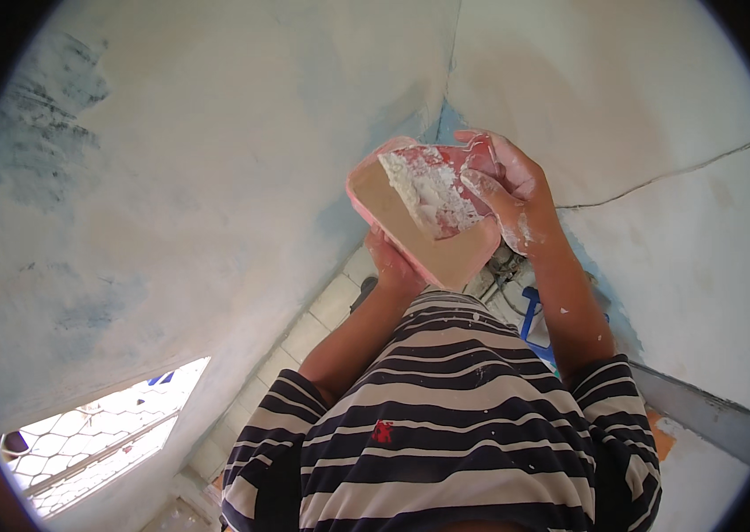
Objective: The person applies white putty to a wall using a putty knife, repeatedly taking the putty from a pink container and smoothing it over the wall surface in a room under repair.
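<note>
Mid-frame: left hand (395, 268) grips pink-edged tray (385, 206), likely for steadiness; right hand (517, 188) clasps white-smeared red scraper (446, 184) over it

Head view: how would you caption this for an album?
Left hand supports a pink-rimmed tray; right hand grips a red scraper bearing white paste.

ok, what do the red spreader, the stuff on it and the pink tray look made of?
Red spreader: likely plastic; thin, evenly red where bare.
White paste: perhaps filler or plaster; matte, thick, lumpy.
Pink tray: probably molded plastic; smooth rim, rounded corners. Tan inside: unclear.
</note>
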`<state>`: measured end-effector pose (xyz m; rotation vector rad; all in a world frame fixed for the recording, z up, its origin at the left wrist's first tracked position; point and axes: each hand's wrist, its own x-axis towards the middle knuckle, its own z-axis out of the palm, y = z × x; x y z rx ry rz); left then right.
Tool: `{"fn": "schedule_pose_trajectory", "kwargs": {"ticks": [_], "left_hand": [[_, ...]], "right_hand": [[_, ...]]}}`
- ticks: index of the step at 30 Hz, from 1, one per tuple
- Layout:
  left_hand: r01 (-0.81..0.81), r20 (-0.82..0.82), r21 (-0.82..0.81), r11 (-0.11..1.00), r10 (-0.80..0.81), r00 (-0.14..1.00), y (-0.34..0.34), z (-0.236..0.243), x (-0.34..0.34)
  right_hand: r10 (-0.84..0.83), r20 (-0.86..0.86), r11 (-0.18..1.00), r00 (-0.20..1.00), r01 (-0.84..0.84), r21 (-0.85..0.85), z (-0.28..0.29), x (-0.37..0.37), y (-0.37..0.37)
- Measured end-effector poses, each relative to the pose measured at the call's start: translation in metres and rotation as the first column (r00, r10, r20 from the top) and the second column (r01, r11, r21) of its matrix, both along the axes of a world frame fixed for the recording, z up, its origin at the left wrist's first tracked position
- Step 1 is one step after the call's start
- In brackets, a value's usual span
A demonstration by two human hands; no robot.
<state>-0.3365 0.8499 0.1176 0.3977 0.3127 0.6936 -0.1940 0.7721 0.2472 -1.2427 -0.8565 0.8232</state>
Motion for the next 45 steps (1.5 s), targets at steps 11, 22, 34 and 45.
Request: {"fn": "schedule_pose_trajectory", "kwargs": {"ticks": [11, 22, 34, 45], "left_hand": [[0.022, -0.020, 0.243, 0.970, -0.017, 1.000, -0.009, 0.025, -0.001], [0.147, -0.285, 0.708, 0.691, 0.090, 0.954, 0.014, -0.025, -0.018], [0.226, 0.117, 0.022, 0.974, -0.227, 0.967, 0.028, -0.015, -0.011], [0.074, -0.582, -0.233, 0.970, -0.200, 0.788, 0.024, -0.051, 0.002]], "right_hand": [[-0.245, -0.231, 0.922, 0.942, 0.300, 0.246, -0.022, -0.009, -0.043], [-0.202, -0.680, 0.874, 0.704, 0.443, 0.199, -0.053, -0.006, -0.050], [-0.174, -0.811, 0.917, 0.559, 0.392, 0.074, -0.104, 0.099, -0.028], [-0.244, -0.892, 0.792, 0.381, 0.609, 0.044, -0.428, 0.236, 0.050]]}}
